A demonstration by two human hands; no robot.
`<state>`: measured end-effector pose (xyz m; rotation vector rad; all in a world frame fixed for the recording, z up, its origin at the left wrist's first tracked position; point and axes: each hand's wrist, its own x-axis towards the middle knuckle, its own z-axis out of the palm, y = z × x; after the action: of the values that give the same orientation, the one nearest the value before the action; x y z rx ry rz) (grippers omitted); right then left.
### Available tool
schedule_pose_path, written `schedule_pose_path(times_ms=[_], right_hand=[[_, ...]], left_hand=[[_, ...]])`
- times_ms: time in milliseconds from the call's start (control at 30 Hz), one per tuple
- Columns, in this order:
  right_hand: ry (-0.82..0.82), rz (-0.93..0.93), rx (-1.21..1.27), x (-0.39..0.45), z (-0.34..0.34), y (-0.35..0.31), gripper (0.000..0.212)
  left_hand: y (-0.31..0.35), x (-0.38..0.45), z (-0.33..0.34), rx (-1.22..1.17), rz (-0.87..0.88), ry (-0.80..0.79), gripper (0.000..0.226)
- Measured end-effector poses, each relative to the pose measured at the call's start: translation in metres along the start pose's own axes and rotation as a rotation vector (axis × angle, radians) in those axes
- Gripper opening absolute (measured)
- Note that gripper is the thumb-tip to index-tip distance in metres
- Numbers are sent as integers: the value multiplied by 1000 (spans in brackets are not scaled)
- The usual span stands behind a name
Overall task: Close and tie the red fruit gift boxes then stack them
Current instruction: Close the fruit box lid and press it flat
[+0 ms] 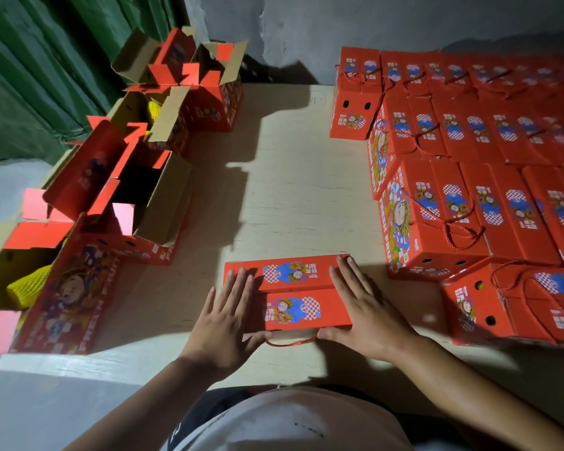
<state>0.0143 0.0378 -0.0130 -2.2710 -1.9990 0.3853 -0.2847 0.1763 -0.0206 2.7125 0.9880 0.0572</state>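
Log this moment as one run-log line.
left hand: flat on box | right hand: flat on box | flaps: closed | cord: untied

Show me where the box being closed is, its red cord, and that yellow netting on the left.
red gift box [293, 292], head view, on its top flaps.
red cord handle [290, 343], head view, loop at near edge.
yellow foam netting [26, 288], head view, its bulging middle.

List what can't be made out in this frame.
Head view only:
- Contents of the box under the left hand and right hand: flaps cover them.
- Its cord: mostly hidden behind the near edge; tied or not, cannot tell.
- Far closed boxes: print blurred.
- Open boxes: insides in shadow.
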Motion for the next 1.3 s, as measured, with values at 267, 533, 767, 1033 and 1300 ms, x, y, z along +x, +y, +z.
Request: schedule_pose_path(times_ms=[267,533,767,1033,1300], right_hand=[[-15,2,-18,-3,9,0,138],[58,27,-108,-4,19,-1,137],[141,-20,-131,2,30,-36,111],[74,-47,8,41,23,-55,82],[-127,303,192,117,-21,-29,68]], left_hand=[[5,-3,6,-10,-34,-64,108],[-8,-9,15,-192,-168,22,124],[-18,-10,28,-601,-232,32,148],[-17,-13,23,-620,-232,-2,146],[-20,-10,28,-644,-273,-7,145]])
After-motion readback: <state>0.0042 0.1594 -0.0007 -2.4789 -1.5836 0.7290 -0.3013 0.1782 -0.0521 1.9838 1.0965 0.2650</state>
